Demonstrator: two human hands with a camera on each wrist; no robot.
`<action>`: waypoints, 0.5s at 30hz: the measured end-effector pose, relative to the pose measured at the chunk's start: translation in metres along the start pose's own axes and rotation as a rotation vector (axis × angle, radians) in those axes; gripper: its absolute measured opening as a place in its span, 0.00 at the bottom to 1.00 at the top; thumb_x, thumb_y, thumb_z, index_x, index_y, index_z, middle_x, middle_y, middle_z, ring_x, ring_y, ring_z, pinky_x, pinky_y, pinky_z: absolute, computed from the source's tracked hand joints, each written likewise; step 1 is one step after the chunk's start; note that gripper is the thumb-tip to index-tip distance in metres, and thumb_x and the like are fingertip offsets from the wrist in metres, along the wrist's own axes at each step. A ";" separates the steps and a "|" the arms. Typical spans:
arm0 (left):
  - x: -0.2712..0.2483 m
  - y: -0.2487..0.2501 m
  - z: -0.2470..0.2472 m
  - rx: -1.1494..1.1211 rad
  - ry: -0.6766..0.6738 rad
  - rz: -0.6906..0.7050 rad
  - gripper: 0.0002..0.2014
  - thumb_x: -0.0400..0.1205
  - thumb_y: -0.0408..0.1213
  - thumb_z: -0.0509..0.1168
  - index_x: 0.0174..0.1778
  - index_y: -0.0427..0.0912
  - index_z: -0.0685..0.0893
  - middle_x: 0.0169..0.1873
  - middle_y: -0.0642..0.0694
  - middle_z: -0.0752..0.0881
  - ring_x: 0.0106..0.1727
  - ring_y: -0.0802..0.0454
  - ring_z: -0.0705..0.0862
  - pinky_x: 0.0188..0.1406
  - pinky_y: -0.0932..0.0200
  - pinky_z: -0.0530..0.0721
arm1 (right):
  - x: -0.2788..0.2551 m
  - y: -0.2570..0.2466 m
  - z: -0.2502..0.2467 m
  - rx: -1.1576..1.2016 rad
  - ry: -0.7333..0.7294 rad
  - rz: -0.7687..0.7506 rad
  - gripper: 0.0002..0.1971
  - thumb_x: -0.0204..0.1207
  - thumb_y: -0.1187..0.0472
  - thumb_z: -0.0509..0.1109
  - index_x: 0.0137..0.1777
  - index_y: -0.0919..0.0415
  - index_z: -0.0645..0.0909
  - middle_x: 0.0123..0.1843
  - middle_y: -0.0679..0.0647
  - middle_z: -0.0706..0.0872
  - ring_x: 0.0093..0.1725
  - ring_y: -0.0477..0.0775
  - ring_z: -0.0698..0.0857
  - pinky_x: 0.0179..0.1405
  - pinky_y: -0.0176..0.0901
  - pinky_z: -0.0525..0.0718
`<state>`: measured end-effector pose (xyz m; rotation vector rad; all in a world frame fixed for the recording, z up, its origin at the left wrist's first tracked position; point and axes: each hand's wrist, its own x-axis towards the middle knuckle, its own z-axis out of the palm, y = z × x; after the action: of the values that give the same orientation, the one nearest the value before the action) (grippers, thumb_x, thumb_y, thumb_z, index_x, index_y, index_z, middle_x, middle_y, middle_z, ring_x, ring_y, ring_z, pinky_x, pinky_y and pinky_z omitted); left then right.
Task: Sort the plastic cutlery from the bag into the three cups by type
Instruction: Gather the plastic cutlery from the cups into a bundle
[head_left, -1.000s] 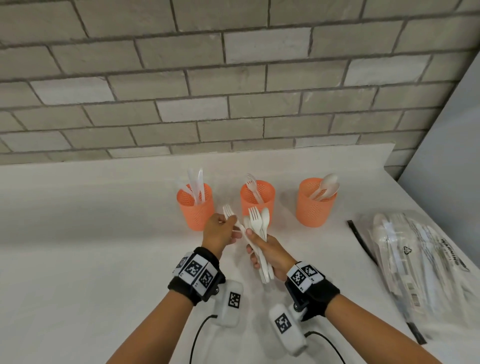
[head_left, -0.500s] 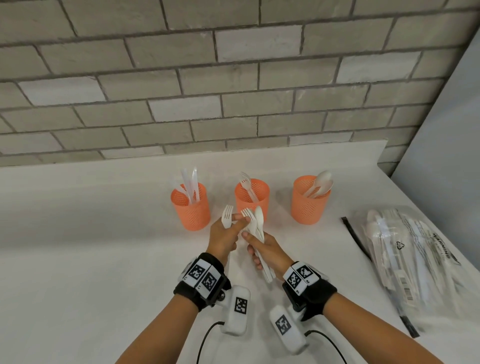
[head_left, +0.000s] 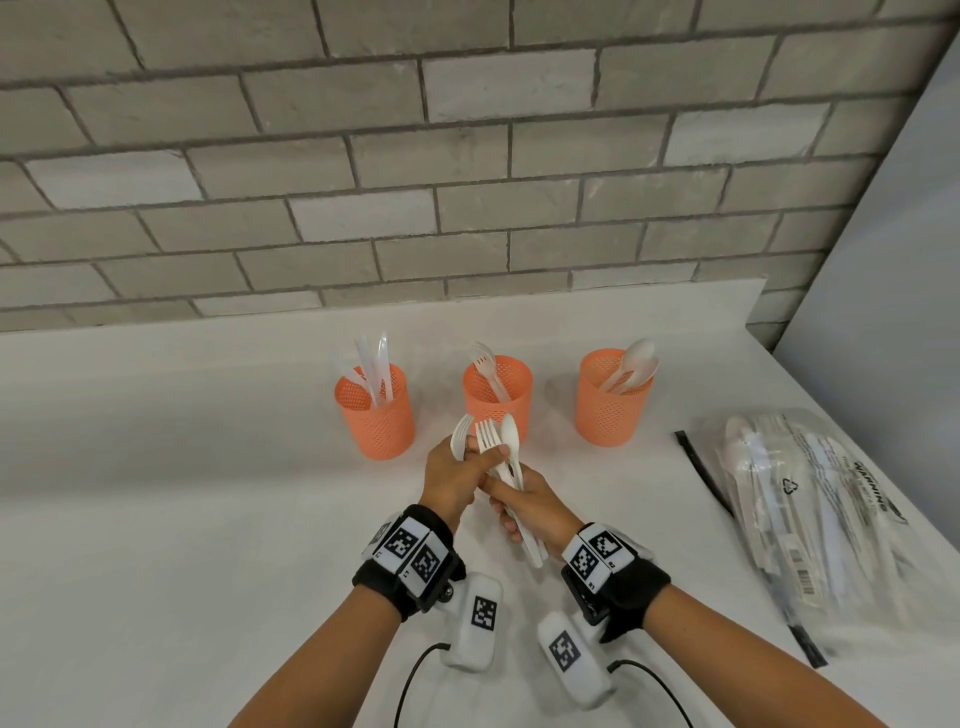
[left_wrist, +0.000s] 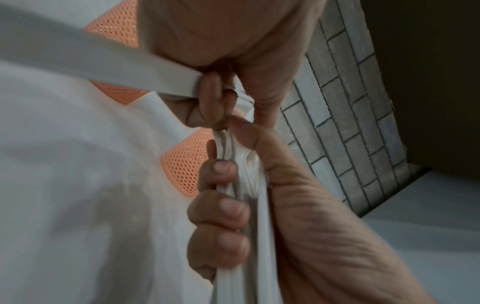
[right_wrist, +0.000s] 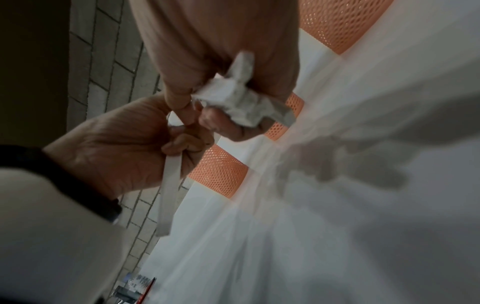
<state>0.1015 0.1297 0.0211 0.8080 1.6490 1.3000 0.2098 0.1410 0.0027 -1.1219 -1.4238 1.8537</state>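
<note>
A grey brick wall (head_left: 467, 156) fills the far side, meeting a pale panel (head_left: 883, 322) at the right, and below it runs the white bench (head_left: 156, 519). At the right edge of the bench lies the clear bag (head_left: 810, 514) of plastic cutlery, its long axis running from far to near. Three orange mesh cups stand in a row across the middle: the left cup (head_left: 376, 415) holds knives, the middle cup (head_left: 497, 397) a fork, the right cup (head_left: 613, 400) spoons, all standing handle-down and leaning. Just near the middle cup, above the bench, the right hand (head_left: 524, 506) is clenched around a bundle of cutlery (head_left: 506, 457), a fork and a spoon showing, heads pointing far and up, handles running back toward the wrist. The left hand (head_left: 452, 475) touches it and grips a single fork (head_left: 460, 436), tines up toward the far side, with a fingertip reaching onto the bundle. The left wrist view alone shows the right hand's fingers (left_wrist: 221, 205) curled around the stacked handles; the right wrist view alone shows the single fork's handle (right_wrist: 170, 189) passing down through the left hand's fist.
</note>
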 end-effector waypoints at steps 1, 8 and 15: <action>0.000 0.000 0.000 0.004 -0.007 -0.005 0.09 0.74 0.34 0.72 0.47 0.35 0.83 0.28 0.46 0.80 0.18 0.62 0.74 0.13 0.69 0.67 | 0.000 0.000 0.000 -0.004 0.007 0.002 0.06 0.79 0.59 0.67 0.42 0.56 0.73 0.27 0.52 0.72 0.16 0.43 0.69 0.14 0.34 0.68; 0.000 0.004 -0.003 -0.158 0.027 -0.044 0.11 0.83 0.35 0.59 0.34 0.41 0.76 0.25 0.45 0.77 0.15 0.61 0.71 0.13 0.69 0.65 | -0.004 -0.002 -0.003 0.005 0.056 -0.025 0.06 0.74 0.52 0.72 0.47 0.50 0.79 0.24 0.50 0.71 0.20 0.46 0.68 0.18 0.36 0.67; 0.002 0.001 -0.007 -0.263 0.096 -0.099 0.10 0.86 0.38 0.54 0.39 0.42 0.73 0.27 0.47 0.79 0.17 0.60 0.72 0.15 0.68 0.67 | -0.003 -0.001 -0.003 0.044 0.072 -0.024 0.10 0.80 0.49 0.64 0.46 0.53 0.81 0.21 0.44 0.74 0.19 0.44 0.68 0.15 0.33 0.65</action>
<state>0.0947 0.1284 0.0218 0.5070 1.5297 1.4667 0.2139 0.1407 0.0041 -1.1341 -1.3443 1.8005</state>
